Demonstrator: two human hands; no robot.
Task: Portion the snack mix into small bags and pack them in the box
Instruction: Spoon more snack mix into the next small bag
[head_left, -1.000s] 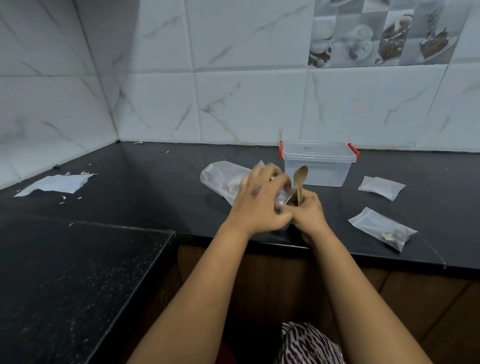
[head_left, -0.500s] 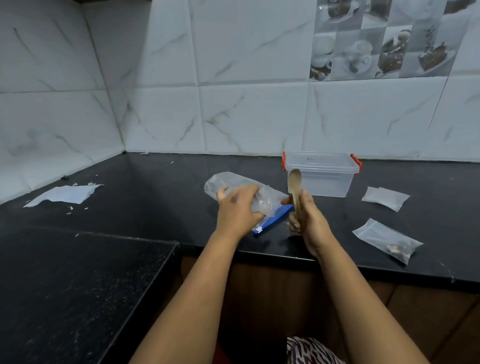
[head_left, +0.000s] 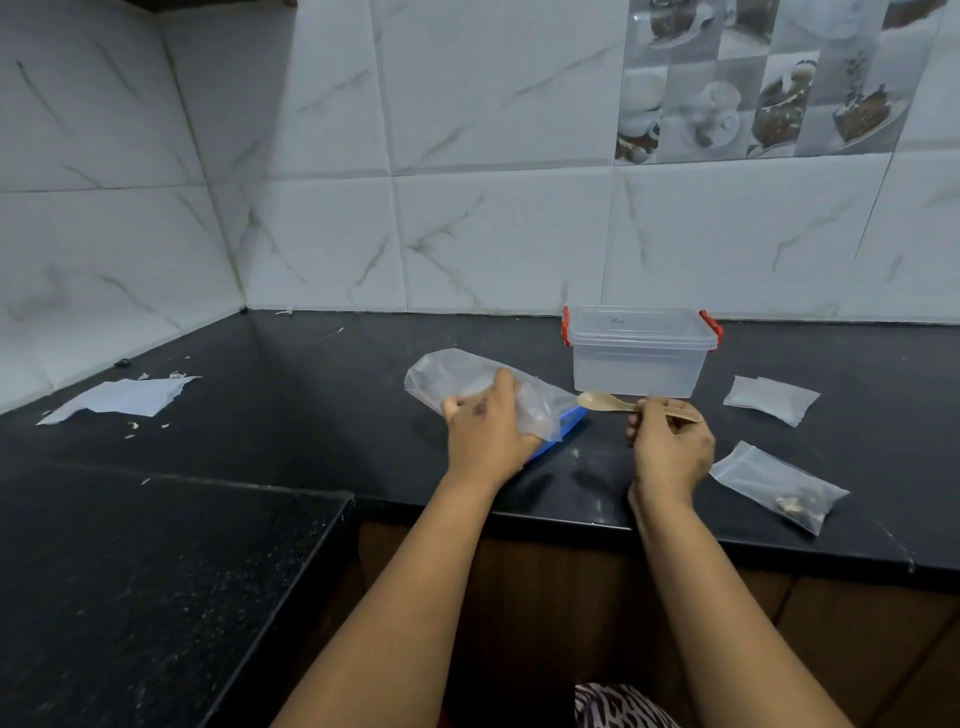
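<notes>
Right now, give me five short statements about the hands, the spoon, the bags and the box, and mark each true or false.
1. The right hand holds the wooden spoon with its bowl pointing toward the large bag. True.
2. The clear box stands open with its lid off. False: the lid is on, with the red clips at both ends.
3. The left hand grips the large clear bag. True.
4. The small bag nearest the counter edge is empty. False: some snack mix shows in its lower corner.
5. Both small bags lie inside the box. False: that one and the flat small bag lie on the black counter, right of the box.
</notes>
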